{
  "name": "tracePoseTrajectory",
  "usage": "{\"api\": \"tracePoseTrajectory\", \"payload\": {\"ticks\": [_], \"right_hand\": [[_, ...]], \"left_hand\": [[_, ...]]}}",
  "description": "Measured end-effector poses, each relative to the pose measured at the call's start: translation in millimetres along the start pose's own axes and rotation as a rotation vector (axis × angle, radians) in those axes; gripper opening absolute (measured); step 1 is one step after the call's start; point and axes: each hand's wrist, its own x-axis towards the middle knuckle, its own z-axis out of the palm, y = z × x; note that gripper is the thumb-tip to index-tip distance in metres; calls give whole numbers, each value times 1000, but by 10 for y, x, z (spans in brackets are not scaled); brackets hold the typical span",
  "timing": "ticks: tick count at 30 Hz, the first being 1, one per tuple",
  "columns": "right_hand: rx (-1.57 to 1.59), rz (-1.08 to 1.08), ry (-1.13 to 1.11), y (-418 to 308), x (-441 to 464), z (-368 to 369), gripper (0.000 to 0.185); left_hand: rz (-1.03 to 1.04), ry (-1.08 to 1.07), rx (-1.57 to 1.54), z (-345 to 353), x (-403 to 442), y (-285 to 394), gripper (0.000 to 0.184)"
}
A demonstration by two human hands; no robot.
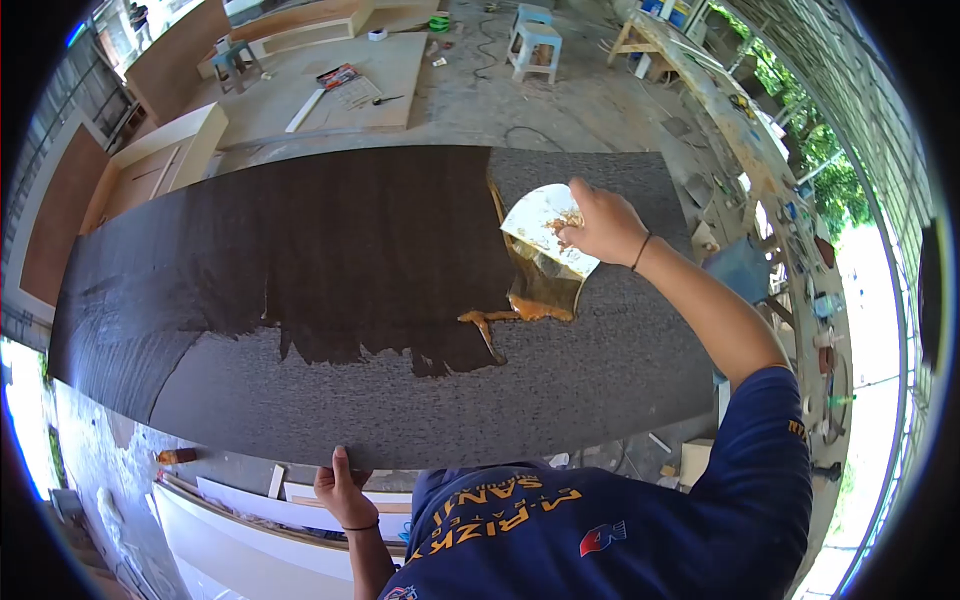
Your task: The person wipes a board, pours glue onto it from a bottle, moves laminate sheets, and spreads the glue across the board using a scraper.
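A long dark grey board (pixel 390 415) lies flat in front of me. My right hand (pixel 608 228) pinches a white fan-shaped spreader (pixel 532 213) smeared with amber glue, over the right half of the board. Below the spreader a thick ridge of amber glue (pixel 540 308) runs along the surface. To its left, a wide dark wet-looking coat (pixel 380 240) covers the far part of the board, ending in a ragged edge. The near strip looks dry and textured. My left hand (pixel 343 492) grips the near edge, thumb on top, its other fingers partly hidden.
Behind the board, a panel (pixel 395 75) on the floor bears tools. Two stacked stools (pixel 535 45) stand beyond it. A cluttered workbench (pixel 780 170) runs down the right side. Wooden frames (pixel 165 160) lie at the left, and white panels (pixel 230 540) are below the near edge.
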Motion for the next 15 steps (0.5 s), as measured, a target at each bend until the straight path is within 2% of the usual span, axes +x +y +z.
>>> {"api": "tracePoseTrajectory", "payload": {"ticks": [3,4,5,6,10,15], "right_hand": [[76,-170,-131,-589,-541,-40,38],[-3,-154,-300,-758,-726,67,41],[52,-314,-225,-832,-884,229,42],[120,-345,-140,-884,-913,329,42],[28,-227,2,-743,-373,393,42],[-87,-180,133,-281,549,468,46]], "left_hand": [[-16,-33,10,-75,33,-19,28],[-24,-37,8,-79,46,-33,29],[-35,-41,-13,-81,56,-45,31],[-38,-41,-19,-82,71,-52,31],[-44,-19,-12,-78,26,-30,30],[-48,15,-7,-10,-63,-46,25]]}}
